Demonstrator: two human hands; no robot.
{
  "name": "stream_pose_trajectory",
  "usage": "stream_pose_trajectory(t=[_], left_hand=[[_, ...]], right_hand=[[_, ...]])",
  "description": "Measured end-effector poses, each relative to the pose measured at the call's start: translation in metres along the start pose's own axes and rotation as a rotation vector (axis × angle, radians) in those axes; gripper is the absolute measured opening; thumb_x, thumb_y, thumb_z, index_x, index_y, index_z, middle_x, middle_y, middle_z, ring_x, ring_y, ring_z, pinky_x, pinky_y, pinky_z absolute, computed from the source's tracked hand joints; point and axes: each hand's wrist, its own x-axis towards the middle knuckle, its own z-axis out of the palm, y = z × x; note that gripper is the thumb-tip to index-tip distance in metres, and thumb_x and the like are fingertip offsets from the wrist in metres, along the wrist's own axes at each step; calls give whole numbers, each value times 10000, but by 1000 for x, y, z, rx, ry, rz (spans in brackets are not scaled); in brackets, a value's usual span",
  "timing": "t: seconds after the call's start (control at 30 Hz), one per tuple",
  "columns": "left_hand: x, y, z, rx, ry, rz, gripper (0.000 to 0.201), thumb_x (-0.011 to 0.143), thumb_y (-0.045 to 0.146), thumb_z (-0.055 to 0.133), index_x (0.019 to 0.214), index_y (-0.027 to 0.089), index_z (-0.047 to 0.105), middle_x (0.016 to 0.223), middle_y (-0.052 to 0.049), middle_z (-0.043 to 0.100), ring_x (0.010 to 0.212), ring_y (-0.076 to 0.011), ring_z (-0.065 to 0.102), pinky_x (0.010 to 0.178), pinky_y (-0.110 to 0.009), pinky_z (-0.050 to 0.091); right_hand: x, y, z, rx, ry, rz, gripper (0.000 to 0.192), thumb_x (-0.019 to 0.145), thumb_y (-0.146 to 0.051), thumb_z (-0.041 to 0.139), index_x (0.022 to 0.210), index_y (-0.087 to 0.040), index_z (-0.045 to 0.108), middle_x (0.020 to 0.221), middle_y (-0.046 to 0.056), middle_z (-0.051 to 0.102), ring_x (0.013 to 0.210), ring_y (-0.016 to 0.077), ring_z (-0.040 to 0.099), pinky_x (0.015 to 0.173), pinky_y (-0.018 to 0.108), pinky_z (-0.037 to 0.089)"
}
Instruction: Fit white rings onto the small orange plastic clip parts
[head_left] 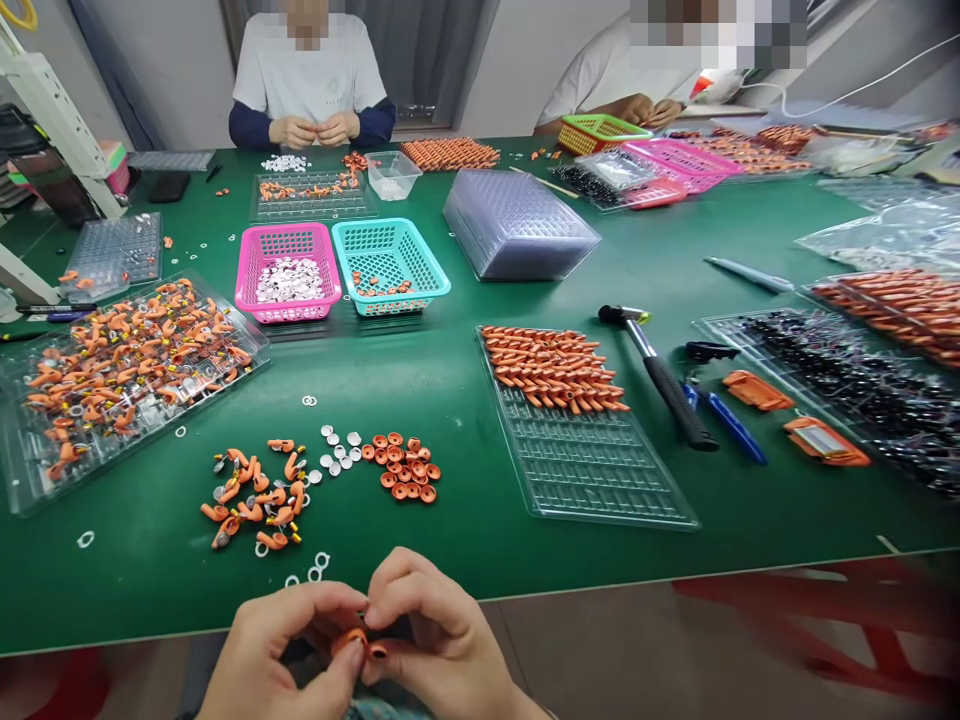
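Note:
At the table's front edge, my left hand (pixel 281 650) pinches a small orange plastic part (pixel 351 638) between thumb and fingers. Pressed close from the other side, my right hand (pixel 442 635) has its thumb and fingers closed on the same part, near its dark round opening. The fingers hide much of it. Just beyond lie a loose pile of curved orange earphone-like pieces (pixel 259 495), a few small white discs (pixel 341 450) and a cluster of round orange caps (pixel 405 468). Thin white rings (pixel 319 567) are scattered near my left hand.
Left stands a clear tray (pixel 255 352) heaped with orange pieces. Pink (pixel 247 275) and turquoise (pixel 442 280) baskets are at the middle. A partly filled tray (pixel 600 480), a hammer (pixel 667 390) and blue-handled pliers (pixel 735 428) lie right. Two people (pixel 311 85) sit opposite.

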Motion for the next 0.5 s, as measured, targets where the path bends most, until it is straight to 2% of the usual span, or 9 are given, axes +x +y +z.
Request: stream_pose_trajectory(t=[0.13, 0.2, 0.3, 0.5], left_hand=[[3, -3, -6, 237, -28, 190, 194, 811, 86, 648, 919, 231, 720, 749, 22, 761, 639, -119, 719, 615, -147, 565], [5, -3, -10, 311, -8, 280, 182, 806, 80, 663, 904, 228, 704, 733, 29, 747, 619, -108, 706, 598, -141, 556], [6, -4, -12, 372, 30, 360, 188, 804, 77, 669, 912, 231, 678, 733, 37, 735, 618, -104, 700, 601, -140, 558], [5, -3, -10, 447, 40, 397, 197, 821, 67, 643, 931, 230, 656, 757, 33, 735, 638, -108, 703, 620, -150, 563]], right_hand=[[-1, -8, -5, -277, -54, -186, 98, 955, -251, 620, 1042, -244, 664, 922, 52, 601, 771, 158, 632, 671, 255, 578], [-1, -11, -7, -418, -71, -353, 141, 988, -173, 532, 1008, -219, 664, 946, 64, 586, 755, 145, 620, 648, 239, 588], [1, -15, -9, -590, -78, -565, 197, 989, -115, 499, 944, -177, 681, 914, 77, 613, 725, 143, 603, 604, 232, 594], [0, -24, -18, -848, -204, -572, 228, 972, -27, 474, 1038, -80, 686, 872, 128, 709, 815, 184, 672, 742, 277, 629]])
